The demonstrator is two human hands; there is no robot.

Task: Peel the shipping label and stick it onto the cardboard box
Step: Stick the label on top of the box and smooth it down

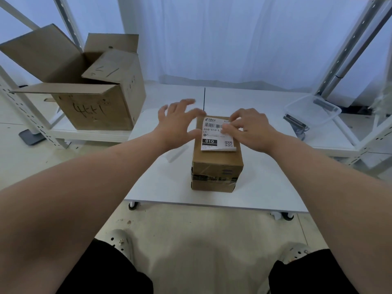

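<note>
Two hands are at work over one small cardboard box (216, 166), and you should read them from the left. Far left, on a low shelf, sits a big open carton (93, 90) that plays no part. Your left hand (176, 126) hovers at the left edge of the box top, fingers (186, 101) spread wide and holding nothing; motion blur hides whether the thumb touches the label. The shipping label (214, 134) lies printed side up on the box top, which stands in the middle of the white worktop (265, 187). Its long axis runs from you toward the far side. Your right hand (250, 130) rests flat on the label's right half, fingers (230, 129) together and pressing down. The near right corner (232, 149) curls up, not yet stuck. That corner lies just nearer you than your right fingers, so the right hand looks better placed to sweep back and flatten it. Far right, a clear plastic tub (314, 109) sits on another shelf.
</note>
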